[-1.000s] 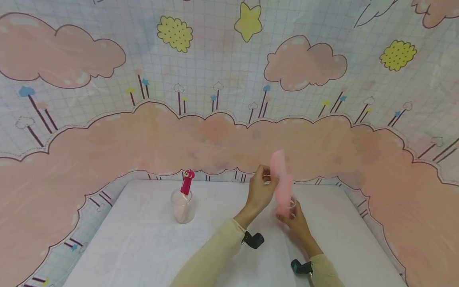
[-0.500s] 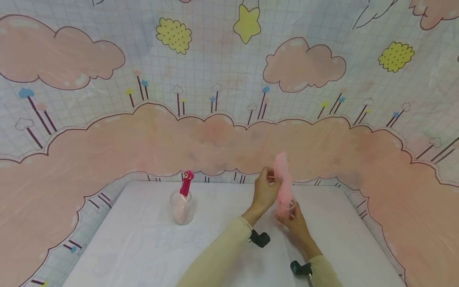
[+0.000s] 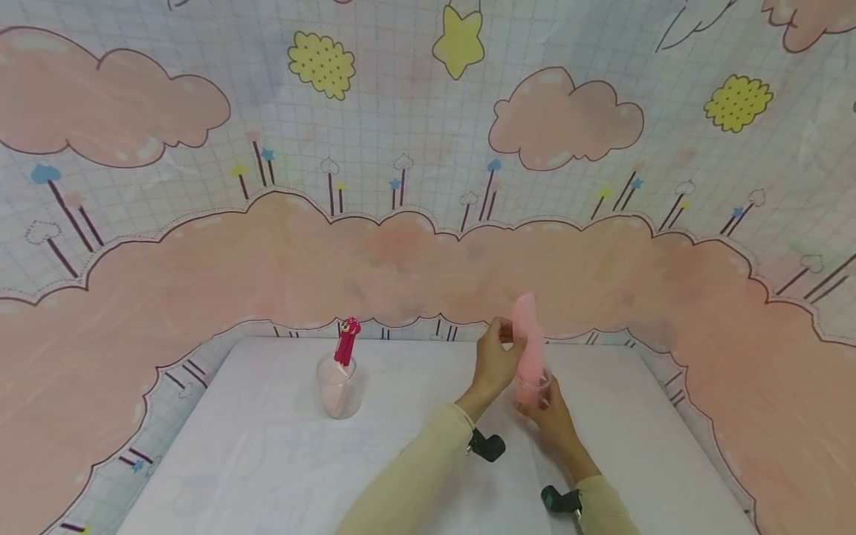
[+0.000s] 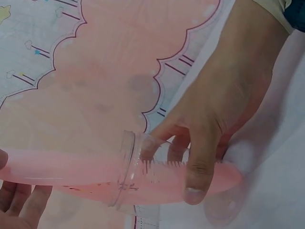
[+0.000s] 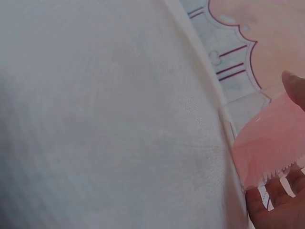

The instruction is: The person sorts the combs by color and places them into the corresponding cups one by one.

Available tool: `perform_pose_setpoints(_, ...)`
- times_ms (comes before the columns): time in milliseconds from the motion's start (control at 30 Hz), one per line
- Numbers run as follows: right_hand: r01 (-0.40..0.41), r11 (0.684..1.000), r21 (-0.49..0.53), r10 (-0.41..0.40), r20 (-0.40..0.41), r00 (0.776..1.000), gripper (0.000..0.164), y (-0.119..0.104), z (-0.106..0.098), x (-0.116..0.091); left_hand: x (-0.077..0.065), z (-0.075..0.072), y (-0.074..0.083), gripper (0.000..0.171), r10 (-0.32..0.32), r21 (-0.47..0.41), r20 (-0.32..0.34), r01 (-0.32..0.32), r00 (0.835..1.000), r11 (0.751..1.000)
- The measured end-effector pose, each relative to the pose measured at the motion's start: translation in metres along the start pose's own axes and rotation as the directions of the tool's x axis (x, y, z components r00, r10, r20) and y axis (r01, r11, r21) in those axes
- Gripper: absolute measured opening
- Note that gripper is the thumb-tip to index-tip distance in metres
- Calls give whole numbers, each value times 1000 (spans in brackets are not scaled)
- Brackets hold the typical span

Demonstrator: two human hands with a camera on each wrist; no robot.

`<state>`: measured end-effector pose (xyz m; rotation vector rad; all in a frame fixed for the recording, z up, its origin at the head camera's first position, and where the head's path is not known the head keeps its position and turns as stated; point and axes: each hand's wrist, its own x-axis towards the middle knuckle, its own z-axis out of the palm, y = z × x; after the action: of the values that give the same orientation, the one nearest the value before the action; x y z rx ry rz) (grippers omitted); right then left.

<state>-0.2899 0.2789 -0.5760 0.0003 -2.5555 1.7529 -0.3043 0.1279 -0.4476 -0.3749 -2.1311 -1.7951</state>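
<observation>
Upright in a clear plastic cup (image 3: 545, 380) stands a pink comb (image 3: 528, 334), its upper part rising well above the rim. My left hand (image 3: 493, 364) pinches that upper part between thumb and fingers. Low down, my right hand (image 3: 553, 417) grips the cup. In the left wrist view the comb's teeth (image 4: 164, 163) show through the cup wall, below the rim (image 4: 125, 167), with the right thumb (image 4: 198, 176) across the front. The right wrist view catches the comb's rounded lower end (image 5: 267, 143) and the right fingers (image 5: 279, 202) beside its teeth.
A second clear cup (image 3: 339, 397) stands to the left on the white tabletop (image 3: 267, 446). It holds a magenta, figure-shaped item (image 3: 345, 343) on a pale stem, leaning right. Behind the table hangs a patterned cloth (image 3: 401, 267).
A second ago the comb was higher and farther left. My left hand has moved right and slightly down with it, so its lower part is inside the cup. The right hand stays put.
</observation>
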Motion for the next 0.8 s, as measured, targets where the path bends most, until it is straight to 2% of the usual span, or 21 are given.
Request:
perform_pose_setpoints(367, -24, 1000, 12, 24, 11, 1000, 102, -1, -1, 1, -3, 5, -9, 12, -35, 52, 30, 33, 999, 998)
perform_pose_setpoints(800, -33, 999, -4, 33, 7, 999, 103, -1, 0, 0, -6, 8, -19, 11, -21, 72, 19, 19, 1000, 997)
